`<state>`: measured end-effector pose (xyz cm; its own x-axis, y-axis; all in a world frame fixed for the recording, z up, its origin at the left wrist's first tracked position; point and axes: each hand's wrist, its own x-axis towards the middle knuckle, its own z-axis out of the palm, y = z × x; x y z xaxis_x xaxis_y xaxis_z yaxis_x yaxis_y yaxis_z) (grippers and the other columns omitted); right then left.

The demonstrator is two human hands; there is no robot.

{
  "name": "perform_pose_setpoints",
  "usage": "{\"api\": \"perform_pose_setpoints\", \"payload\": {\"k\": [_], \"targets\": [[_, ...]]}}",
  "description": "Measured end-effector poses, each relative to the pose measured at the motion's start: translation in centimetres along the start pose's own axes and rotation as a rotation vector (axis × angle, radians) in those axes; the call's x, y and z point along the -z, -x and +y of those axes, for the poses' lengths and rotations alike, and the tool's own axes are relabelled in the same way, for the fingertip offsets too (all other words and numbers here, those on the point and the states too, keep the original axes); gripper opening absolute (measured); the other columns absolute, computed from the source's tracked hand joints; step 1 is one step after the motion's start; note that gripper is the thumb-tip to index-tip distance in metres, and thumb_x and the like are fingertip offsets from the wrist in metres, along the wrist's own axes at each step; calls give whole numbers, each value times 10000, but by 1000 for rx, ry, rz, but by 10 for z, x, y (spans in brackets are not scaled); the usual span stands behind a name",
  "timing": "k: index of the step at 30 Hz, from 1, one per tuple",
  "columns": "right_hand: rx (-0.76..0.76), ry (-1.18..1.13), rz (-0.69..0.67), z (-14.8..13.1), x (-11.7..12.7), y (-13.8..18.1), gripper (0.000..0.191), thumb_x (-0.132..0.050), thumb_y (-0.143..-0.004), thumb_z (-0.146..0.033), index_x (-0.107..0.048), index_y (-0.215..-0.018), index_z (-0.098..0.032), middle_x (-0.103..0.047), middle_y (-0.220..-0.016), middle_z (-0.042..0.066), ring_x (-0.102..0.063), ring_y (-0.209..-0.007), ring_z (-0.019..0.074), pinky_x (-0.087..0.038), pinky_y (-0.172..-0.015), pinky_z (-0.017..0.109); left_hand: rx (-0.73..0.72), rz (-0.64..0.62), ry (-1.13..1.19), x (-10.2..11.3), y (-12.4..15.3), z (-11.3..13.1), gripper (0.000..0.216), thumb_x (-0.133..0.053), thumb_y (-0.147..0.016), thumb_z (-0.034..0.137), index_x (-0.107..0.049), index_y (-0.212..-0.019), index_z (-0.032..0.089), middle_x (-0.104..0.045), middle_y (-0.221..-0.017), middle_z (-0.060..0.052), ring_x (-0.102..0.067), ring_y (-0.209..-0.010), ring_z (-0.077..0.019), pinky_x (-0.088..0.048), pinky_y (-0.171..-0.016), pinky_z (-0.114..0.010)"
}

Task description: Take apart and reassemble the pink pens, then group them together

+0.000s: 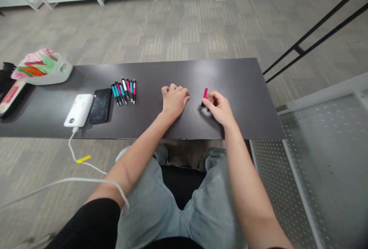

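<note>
In the head view, my right hand (220,107) pinches a red and black pen (205,92) between thumb and fingers, just over the dark table (189,126). The pen stands nearly upright, its black end low by the tabletop and partly behind my fingers. My left hand (174,101) rests on the table to its left, palm down, with loosely bent fingers and nothing visible in them. Further left lies a row of several pens (124,91) in teal, red and white with black parts, side by side.
Left of the pens lie a black phone (100,105) and a white power bank (79,110), its white cable (70,145) hanging off the front edge. A white basket (61,71) with colourful packaging stands at the far left. Right of the table is a perforated metal panel (276,172).
</note>
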<state>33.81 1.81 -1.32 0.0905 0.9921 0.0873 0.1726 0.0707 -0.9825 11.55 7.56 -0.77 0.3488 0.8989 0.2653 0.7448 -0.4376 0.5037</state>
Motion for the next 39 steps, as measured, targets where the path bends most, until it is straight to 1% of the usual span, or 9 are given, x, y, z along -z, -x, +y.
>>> {"api": "perform_pose_setpoints", "payload": {"k": [6, 9, 12, 14, 17, 19, 23, 27, 39], "targets": [[47, 109, 49, -7, -9, 4, 444, -973, -815, -733, -713, -863, -377, -719, -851, 20, -521, -660, 252, -499, -671, 465, 26, 8, 3, 4, 15, 3, 146, -761, -1081, 294, -801, -942, 274, -861, -1141, -151, -625, -1279, -482, -305, -1197, -720], [68, 144, 72, -8, -16, 8, 404, -930, -864, -704, -700, -873, -372, -744, -901, 23, -556, -671, 254, -506, -694, 464, 25, 80, 96, 9, 23, 1, 105, -752, -1088, 284, -847, -1046, 303, -877, -1153, -122, -661, -1253, -444, -328, -1205, -695], [74, 146, 63, -10, -26, 15, 389, -891, -883, -712, -696, -902, -376, -770, -916, 17, -593, -704, 264, -519, -702, 453, 25, 224, 359, 15, 24, -5, 124, -763, -1099, 336, -879, -1131, 306, -877, -1154, -93, -735, -1132, -363, -436, -1170, -607], [80, 146, 13, -11, -31, 20, 380, -905, -872, -703, -710, -921, -381, -790, -931, 7, -596, -699, 258, -527, -702, 447, 37, 286, 616, 18, 21, -9, 218, -794, -1096, 482, -875, -1097, 279, -869, -1112, -88, -768, -1033, -307, -544, -1063, -508], [90, 125, -46, -12, -37, 25, 338, -931, -866, -660, -745, -944, -389, -808, -940, -7, -572, -661, 242, -521, -696, 445, 82, 347, 914, 20, 17, -13, 445, -887, -989, 689, -840, -1044, 250, -856, -1034, -85, -792, -973, -258, -618, -906, -394], [111, 114, -67, -13, -40, 25, 298, -924, -881, -640, -771, -953, -394, -813, -938, -6, -554, -653, 241, -509, -695, 451, 109, 382, 998, 19, 16, -14, 503, -949, -916, 722, -822, -1017, 246, -855, -1011, -83, -805, -971, -246, -639, -888, -370], [146, 118, -86, -14, -49, 19, 287, -925, -878, -647, -797, -956, -402, -817, -986, 6, -557, -680, 249, -524, -720, 470, 146, 361, 1031, 14, 18, -10, 494, -1023, -856, 669, -810, -1012, 251, -864, -1009, -82, -824, -968, -241, -660, -902, -373], [136, 94, -85, -13, -55, 11, 300, -959, -860, -642, -796, -933, -402, -787, -996, 5, -552, -675, 238, -517, -706, 455, 101, 316, 991, 13, 18, -10, 493, -1017, -858, 671, -805, -969, 240, -844, -960, -69, -800, -878, -215, -639, -846, -355], [115, 44, -72, -10, -50, 2, 268, -942, -903, -624, -796, -957, -405, -757, -972, 5, -554, -689, 238, -488, -690, 452, -1, 306, 916, 19, 6, -19, 406, -993, -925, 654, -891, -967, 263, -874, -949, -55, -760, -828, -207, -615, -834, -360]]}}
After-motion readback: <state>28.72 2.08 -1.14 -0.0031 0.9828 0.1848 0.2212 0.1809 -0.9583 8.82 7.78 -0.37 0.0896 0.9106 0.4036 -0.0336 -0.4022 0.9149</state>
